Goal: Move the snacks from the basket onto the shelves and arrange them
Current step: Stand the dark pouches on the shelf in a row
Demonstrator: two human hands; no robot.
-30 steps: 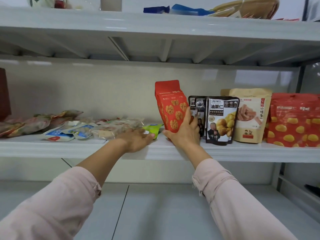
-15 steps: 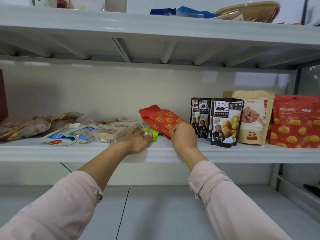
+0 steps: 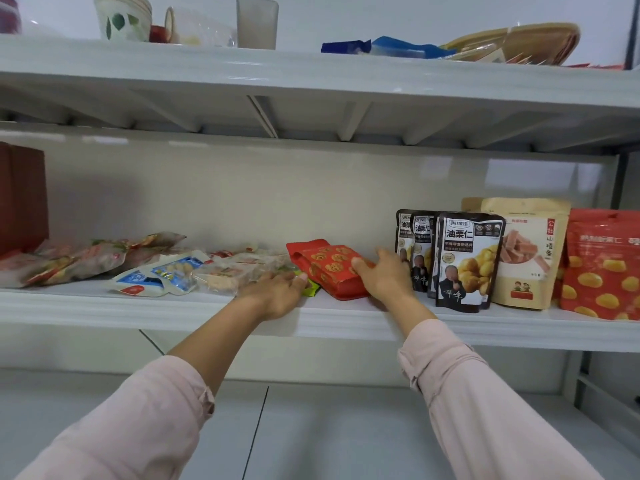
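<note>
A red snack pouch (image 3: 329,268) with a gold nut pattern lies on its side on the middle shelf (image 3: 346,318). My right hand (image 3: 384,277) rests on its right end, thumb on the pouch and fingers spread loosely. My left hand (image 3: 277,289) lies flat on the shelf just left of the pouch, fingertips touching a small green packet (image 3: 311,292) that is mostly hidden. To the right stand three black chestnut pouches (image 3: 465,261), a beige pouch (image 3: 530,251) and a red chestnut bag (image 3: 602,265).
Flat packets cover the shelf's left half: clear ones (image 3: 235,271), blue-white ones (image 3: 156,277) and reddish ones (image 3: 86,258). A dark red bag (image 3: 20,195) stands at the far left. The upper shelf carries a woven basket (image 3: 519,43), a blue packet (image 3: 391,46) and a cup (image 3: 257,22).
The red pouch stood upright in my right hand a second ago; it has tipped leftward and now lies flat. My right hand has loosened its grip. The left hand stayed in place.
</note>
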